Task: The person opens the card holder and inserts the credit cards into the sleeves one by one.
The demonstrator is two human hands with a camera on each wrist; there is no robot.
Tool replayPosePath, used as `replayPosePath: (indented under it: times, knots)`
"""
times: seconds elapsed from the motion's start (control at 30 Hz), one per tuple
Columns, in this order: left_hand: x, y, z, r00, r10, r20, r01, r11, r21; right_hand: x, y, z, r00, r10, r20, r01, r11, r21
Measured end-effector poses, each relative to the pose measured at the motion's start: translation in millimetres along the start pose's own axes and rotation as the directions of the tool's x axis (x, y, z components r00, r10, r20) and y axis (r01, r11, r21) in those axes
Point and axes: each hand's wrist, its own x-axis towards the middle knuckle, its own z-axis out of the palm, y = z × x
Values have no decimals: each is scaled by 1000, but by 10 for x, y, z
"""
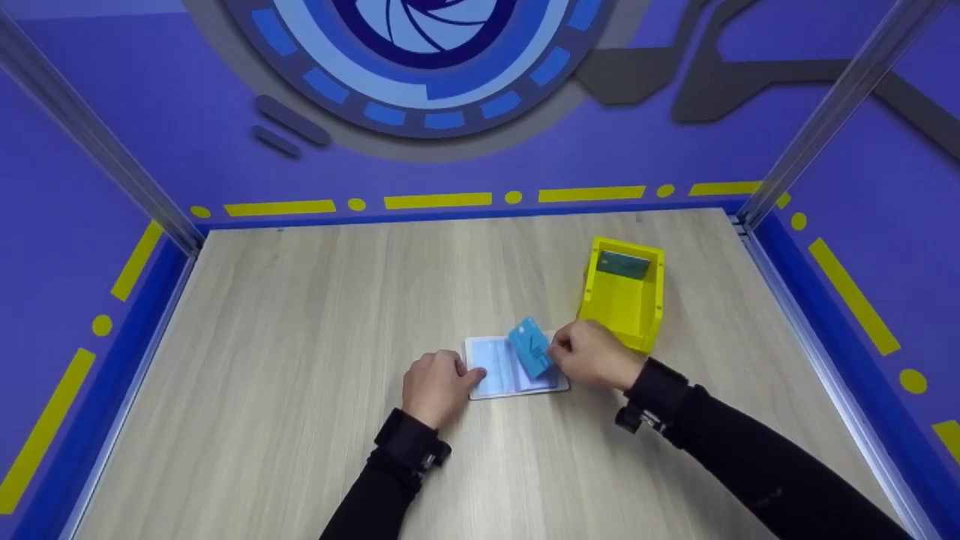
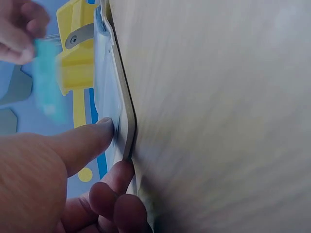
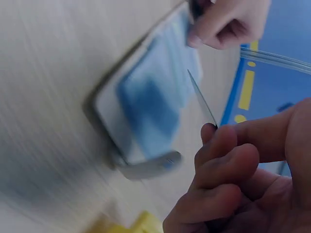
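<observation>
A small card holder (image 1: 491,367) with clear plastic sleeves lies spread on the table. My left hand (image 1: 435,386) pinches its left edge, the thumb (image 2: 92,138) on the sleeve and the index finger at the rim. Over the holder's right half, a blue card (image 1: 529,349) is held tilted by my right hand (image 1: 596,354), pinched near its lower right edge. Seen from the right wrist, the card (image 3: 201,99) is nearly edge-on, apart from the holder (image 3: 160,87). A strap with a snap (image 3: 150,166) sticks out from the holder's side.
Behind my right hand stands a yellow open box (image 1: 619,300). A dark green card (image 1: 622,264) leans against its far inner wall. Blue and purple panels (image 1: 450,176) with yellow marks enclose the wooden table (image 1: 300,337) at the back and sides.
</observation>
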Motion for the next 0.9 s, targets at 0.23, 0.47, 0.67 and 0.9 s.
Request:
replayPosePath:
  times: [0.23, 0.47, 0.67, 0.9]
  knots:
    - [1, 2, -2, 1000, 1, -2, -1, 1000, -4, 94, 45, 175, 993, 109, 53, -111, 993, 33]
    - [-1, 4, 1, 1000, 9, -6, -9, 1000, 9, 125, 38, 238, 994, 74, 75, -75, 997, 9]
    - [-3, 11, -7, 1000, 10, 0, -10, 1000, 8, 123, 40, 237, 990, 124, 64, -126, 991, 34]
    - [9, 9, 3, 1000, -6, 7, 6, 1000, 0, 136, 35, 222, 986, 140, 94, -144, 989, 34]
